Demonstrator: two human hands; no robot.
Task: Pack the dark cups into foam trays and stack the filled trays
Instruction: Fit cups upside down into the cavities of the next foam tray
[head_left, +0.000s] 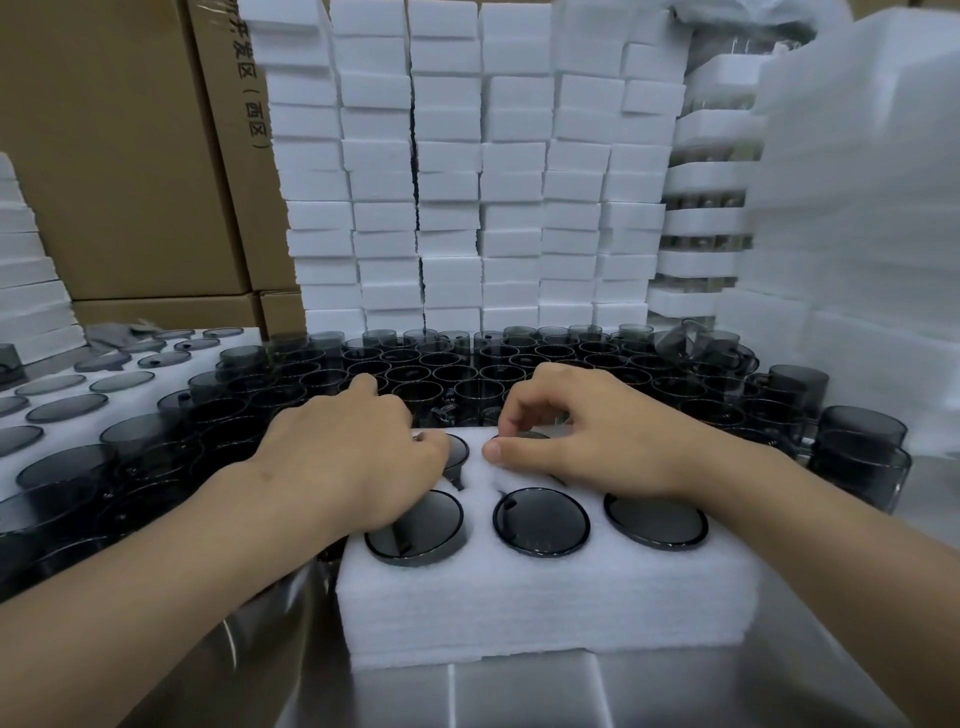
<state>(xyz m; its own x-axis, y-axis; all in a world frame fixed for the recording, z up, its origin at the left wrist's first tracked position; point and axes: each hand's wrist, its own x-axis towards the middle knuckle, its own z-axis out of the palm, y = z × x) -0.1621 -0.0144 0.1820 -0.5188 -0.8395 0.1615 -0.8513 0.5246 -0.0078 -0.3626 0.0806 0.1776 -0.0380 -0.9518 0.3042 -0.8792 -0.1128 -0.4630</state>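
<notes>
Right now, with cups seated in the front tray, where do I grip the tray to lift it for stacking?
Grip the tray by its two short ends, low: left hand from the left, right hand from the right. Its walls look tall and flat, while the top is filled with cups sitting flush in their holes, leaving little to hold from above. Keep it level.

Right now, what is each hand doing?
Left hand: over the corner cup; grip cannot be told.
Right hand: pinching the middle cup, back row.
</notes>
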